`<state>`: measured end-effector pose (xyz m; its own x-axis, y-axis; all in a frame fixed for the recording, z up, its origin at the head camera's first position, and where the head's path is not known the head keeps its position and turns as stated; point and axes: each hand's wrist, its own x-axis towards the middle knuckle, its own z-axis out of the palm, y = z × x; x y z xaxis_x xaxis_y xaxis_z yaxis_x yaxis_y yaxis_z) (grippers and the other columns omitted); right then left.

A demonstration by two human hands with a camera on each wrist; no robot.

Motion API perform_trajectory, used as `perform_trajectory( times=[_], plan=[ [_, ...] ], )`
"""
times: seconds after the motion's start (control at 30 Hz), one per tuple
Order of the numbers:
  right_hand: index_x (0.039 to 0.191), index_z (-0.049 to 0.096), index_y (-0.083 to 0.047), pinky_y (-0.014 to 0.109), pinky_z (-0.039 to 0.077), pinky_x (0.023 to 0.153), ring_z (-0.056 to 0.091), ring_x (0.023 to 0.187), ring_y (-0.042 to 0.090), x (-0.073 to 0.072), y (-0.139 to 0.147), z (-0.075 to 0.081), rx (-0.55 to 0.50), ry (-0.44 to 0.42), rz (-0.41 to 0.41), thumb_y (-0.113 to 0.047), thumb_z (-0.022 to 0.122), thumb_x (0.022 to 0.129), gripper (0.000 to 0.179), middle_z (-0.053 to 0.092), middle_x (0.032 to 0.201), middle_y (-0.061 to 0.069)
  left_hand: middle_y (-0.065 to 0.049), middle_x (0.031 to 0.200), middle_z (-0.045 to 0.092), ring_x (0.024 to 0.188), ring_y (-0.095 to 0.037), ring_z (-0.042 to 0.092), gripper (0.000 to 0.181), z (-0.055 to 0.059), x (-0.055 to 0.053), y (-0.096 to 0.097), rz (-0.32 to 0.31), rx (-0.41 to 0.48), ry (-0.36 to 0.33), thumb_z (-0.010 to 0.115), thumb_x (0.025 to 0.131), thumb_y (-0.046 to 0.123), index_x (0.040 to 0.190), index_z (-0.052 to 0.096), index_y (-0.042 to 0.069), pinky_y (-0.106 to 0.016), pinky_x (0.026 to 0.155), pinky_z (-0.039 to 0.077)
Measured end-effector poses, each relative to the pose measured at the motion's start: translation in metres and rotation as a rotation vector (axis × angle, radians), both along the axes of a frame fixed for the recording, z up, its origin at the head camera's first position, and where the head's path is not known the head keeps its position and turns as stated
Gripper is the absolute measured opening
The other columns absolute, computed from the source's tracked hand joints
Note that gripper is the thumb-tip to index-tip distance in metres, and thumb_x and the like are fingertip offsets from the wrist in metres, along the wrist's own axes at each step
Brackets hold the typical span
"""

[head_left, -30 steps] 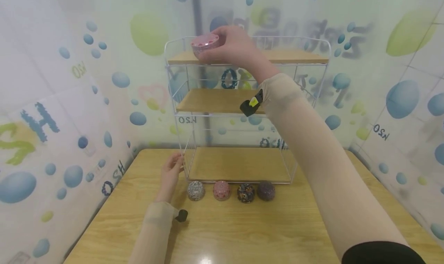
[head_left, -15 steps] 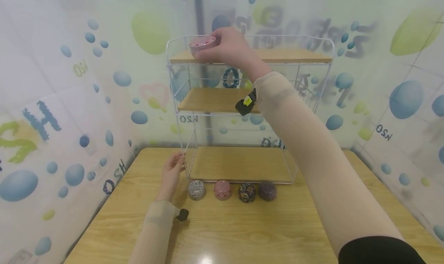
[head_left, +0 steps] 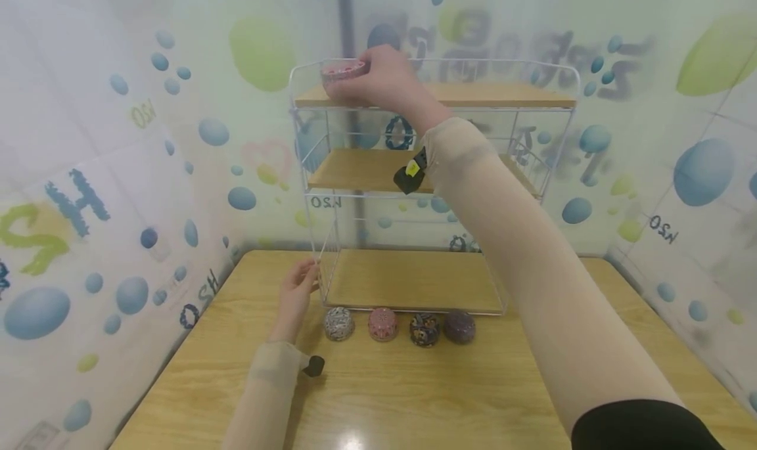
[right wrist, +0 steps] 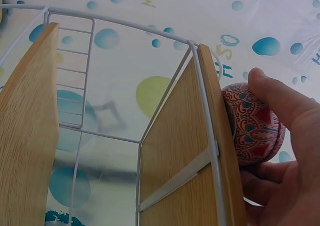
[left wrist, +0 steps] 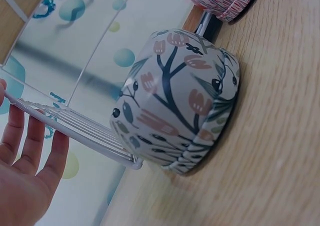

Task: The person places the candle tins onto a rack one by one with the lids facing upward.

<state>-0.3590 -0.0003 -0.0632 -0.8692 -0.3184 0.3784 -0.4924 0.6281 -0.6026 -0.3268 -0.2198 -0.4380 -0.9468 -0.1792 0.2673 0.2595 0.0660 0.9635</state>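
At the left end of the top shelf, my right hand [head_left: 384, 79] grips a round tin [right wrist: 252, 121] with a red and pink pattern. The right wrist view shows the tin's base right at the shelf board, thumb on one side and fingers on the other. My left hand [head_left: 298, 286] holds the left side wire of the white three-tier rack [left wrist: 85, 131] low down, thumb and fingers around it. A white floral tin [left wrist: 175, 100], a pink tin [head_left: 382, 324], a dark floral tin [head_left: 424, 330] and a purple tin [head_left: 459, 326] stand in a row before the rack.
The rack has a wooden top shelf [head_left: 503, 95], a middle shelf [head_left: 361, 169] and a bottom shelf [head_left: 414, 279], with wire rails at the sides and back. It stands on a wooden table [head_left: 414, 397] against a patterned wall [head_left: 260, 128].
My right hand has lowered the tin slightly toward the top shelf, and the tin looks more level. The left hand keeps its hold on the rack. The head view has shifted a little.
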Motion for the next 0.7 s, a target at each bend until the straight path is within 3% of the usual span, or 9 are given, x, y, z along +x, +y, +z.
perform_trajectory(
  times=[0.2,0.5,0.7],
  plan=[
    [0.106,0.062,-0.009,0.026,0.047,0.071,0.053,0.087,0.014,-0.001,-0.003,-0.001,0.007,0.001,0.01,-0.049,0.074,0.078,0.05,0.061,0.105,0.001,-0.01,0.114,0.056,0.113,-0.038,0.051,0.033,0.001,0.002,0.002,-0.001,0.017,0.009,0.055,0.1,0.023,0.124,0.055,0.001,-0.047,0.096,0.049],
    [0.116,0.06,-0.01,0.026,0.047,0.075,0.053,0.091,0.014,0.0,-0.008,0.0,0.047,-0.002,-0.01,-0.054,0.073,0.078,0.06,0.059,0.109,0.001,-0.005,0.107,0.058,0.107,-0.033,0.054,0.029,0.001,0.002,0.004,0.018,0.02,0.028,0.056,0.1,0.02,0.121,0.057,0.0,-0.049,0.095,0.05],
    [0.12,0.058,-0.011,0.025,0.047,0.079,0.053,0.094,0.014,-0.001,-0.012,0.0,0.067,0.003,-0.014,-0.057,0.072,0.078,0.064,0.059,0.112,0.001,-0.011,0.112,0.057,0.109,-0.036,0.053,0.032,0.0,0.005,0.005,0.017,0.013,0.021,0.054,0.101,0.02,0.124,0.055,-0.002,-0.047,0.095,0.05]
  ],
)
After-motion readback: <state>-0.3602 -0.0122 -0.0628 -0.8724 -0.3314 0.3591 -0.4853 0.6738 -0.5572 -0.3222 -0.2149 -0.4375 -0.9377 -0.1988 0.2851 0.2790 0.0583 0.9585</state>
